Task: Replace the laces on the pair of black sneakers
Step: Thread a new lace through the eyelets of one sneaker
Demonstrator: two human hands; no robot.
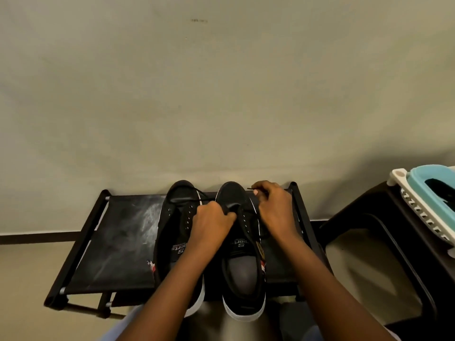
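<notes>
Your two black sneakers, the left shoe (172,232) and the right shoe (242,254), stand side by side on the black rack (118,242), toes to the wall. Your left hand (211,223) is curled over the right shoe's eyelets and grips the lace (197,193). Your right hand (273,205) pinches the lace tip by the toe. Both forearms reach forward.
</notes>
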